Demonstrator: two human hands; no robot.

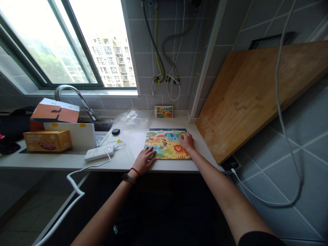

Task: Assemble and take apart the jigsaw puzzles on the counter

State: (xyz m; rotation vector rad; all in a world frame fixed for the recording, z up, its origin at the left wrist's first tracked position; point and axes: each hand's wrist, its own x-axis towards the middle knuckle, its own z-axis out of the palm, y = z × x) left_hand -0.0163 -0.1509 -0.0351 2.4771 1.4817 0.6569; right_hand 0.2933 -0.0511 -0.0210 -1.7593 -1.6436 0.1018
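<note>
Right grip [187, 140] curls, fingers bunched, over the right side of the animal puzzle [162, 151] on the desk [133, 137]; from my remote seat, I cannot tell whether it pinches anything. Left grip [144, 161] rests spread across the lower-left corner. A sideways push from either could, I judge, pry the animal puzzle apart.
</note>
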